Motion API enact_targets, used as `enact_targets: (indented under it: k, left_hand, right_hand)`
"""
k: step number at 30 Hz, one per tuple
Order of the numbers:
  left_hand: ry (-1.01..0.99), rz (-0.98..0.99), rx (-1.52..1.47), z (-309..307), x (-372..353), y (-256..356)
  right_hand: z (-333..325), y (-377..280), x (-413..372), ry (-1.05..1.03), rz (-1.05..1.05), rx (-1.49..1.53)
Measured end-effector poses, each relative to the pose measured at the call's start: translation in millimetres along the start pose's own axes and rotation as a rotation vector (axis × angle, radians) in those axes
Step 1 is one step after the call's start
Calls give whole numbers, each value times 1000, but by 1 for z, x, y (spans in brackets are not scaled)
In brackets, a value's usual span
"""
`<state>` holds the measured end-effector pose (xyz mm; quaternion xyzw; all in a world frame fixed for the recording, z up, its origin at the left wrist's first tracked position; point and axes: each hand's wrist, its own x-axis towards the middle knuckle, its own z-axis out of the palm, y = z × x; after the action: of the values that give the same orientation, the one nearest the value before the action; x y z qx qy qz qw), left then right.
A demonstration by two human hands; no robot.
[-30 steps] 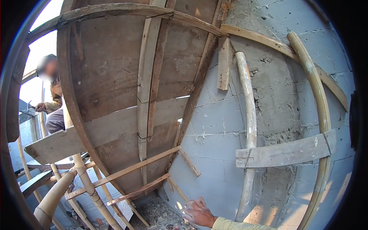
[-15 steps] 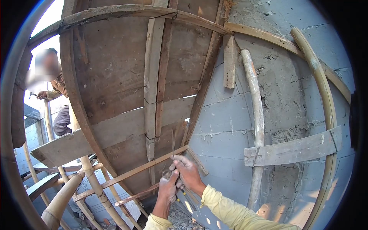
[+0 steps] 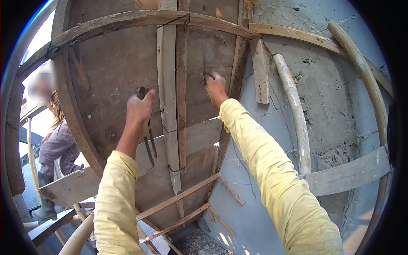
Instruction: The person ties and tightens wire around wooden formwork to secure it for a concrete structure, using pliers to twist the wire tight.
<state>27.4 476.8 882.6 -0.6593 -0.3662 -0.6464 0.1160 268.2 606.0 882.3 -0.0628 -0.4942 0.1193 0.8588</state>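
Note:
Both my arms reach up in yellow sleeves toward the wooden formwork panel [image 3: 119, 63]. My left hand [image 3: 140, 106] is closed around a pair of pliers [image 3: 148, 142], whose dark handles hang below the fist, left of the vertical batten [image 3: 168, 85]. To the right of that batten, my right hand [image 3: 216, 87] pinches a thin wire [image 3: 205, 59], which stands up from the fingertips and is hard to make out against the panel.
A curved timber [image 3: 127, 18] crosses overhead. Bamboo poles [image 3: 295, 106] and a plank [image 3: 348, 174] stand against the blue block wall [image 3: 250, 131] at right. Another person [image 3: 57, 140] is at the left, beyond the curved frame. More poles and rubble [image 3: 199, 244] lie below.
My hands, together low near the panel's bottom before, have risen and moved apart. The pliers now hang from my left hand. The other person appears lower, with legs and boot showing.

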Motion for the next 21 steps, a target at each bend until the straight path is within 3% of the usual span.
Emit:
enact_targets:
  k: [2, 5, 8, 11, 17, 21]
  left_hand:
    - [28, 50, -13, 5, 34, 14]
    - [19, 20, -80, 10, 48, 45]
    - [-6, 48, -219, 28, 70, 47]
    - [-11, 40, -317, 42, 75, 41]
    - [-11, -127, -367, 45, 69, 52]
    - [4, -203, -506, 46, 79, 46]
  right_hand:
    - [22, 10, 35, 143, -226, -130]
    - [45, 16, 62, 44, -222, -44]
    - [69, -2, 60, 50, -453, -112]
    - [73, 10, 72, -132, -290, 31]
    - [53, -6, 64, -436, -301, -107]
    - [45, -27, 63, -539, -105, -229]
